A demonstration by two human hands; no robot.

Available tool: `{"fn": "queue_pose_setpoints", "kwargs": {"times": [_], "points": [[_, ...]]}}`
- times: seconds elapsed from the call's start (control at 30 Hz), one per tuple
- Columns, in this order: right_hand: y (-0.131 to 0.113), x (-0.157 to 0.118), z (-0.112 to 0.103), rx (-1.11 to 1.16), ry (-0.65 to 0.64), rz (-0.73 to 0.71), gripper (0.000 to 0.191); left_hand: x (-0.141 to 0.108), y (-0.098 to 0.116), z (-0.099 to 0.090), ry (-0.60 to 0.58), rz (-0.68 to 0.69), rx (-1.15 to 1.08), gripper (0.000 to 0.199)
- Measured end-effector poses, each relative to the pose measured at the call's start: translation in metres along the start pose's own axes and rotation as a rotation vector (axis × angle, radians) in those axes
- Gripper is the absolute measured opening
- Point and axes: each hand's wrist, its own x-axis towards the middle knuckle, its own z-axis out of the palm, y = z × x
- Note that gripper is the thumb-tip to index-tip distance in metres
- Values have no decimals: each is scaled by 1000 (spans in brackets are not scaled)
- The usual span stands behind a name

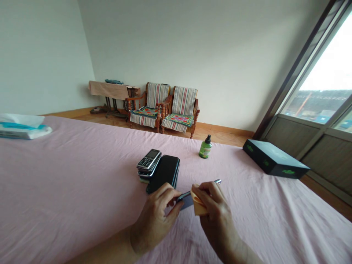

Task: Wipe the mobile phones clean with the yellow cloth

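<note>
A dark, thin phone (187, 201) is held up, edge towards me, above the pink sheet. My left hand (158, 212) pinches its left end between thumb and fingers. Folded over the phone's upper edge is a yellow cloth (200, 209), gripped by my right hand (216, 205). The phone's far end sticks out beyond the right fingers, and its middle is hidden by the cloth. Just past my left hand lies a stack of black phones (165, 170). Beside it on the left is another pile, topped by a silver keypad phone (149, 158).
A green bottle with a black cap (205, 147) stands beyond my right hand. At the right lies a black box (275, 159), at the far left a tissue pack (24, 130). Pink sheet (90, 183) covers the surface. Two wooden chairs (180, 106) stand behind it.
</note>
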Motion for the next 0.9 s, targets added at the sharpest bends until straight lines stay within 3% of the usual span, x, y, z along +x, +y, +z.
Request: {"fn": "queue_pose_setpoints", "kwargs": {"times": [0.3,0.4,0.63,0.77,0.9], "points": [[-31,3,10,57,-25,-43,38,3,1,-2,-6,-41,-85,6],[-32,3,10,72,-5,-45,37,2,0,0,15,-97,-130,8],[-41,6,6,59,-62,-141,27,-3,-1,1,39,-130,-186,40],[-41,6,3,42,-109,-216,26,-3,0,0,4,-109,-169,44],[-28,2,-1,28,-82,-188,29,-1,1,1,30,-81,-139,37]]}}
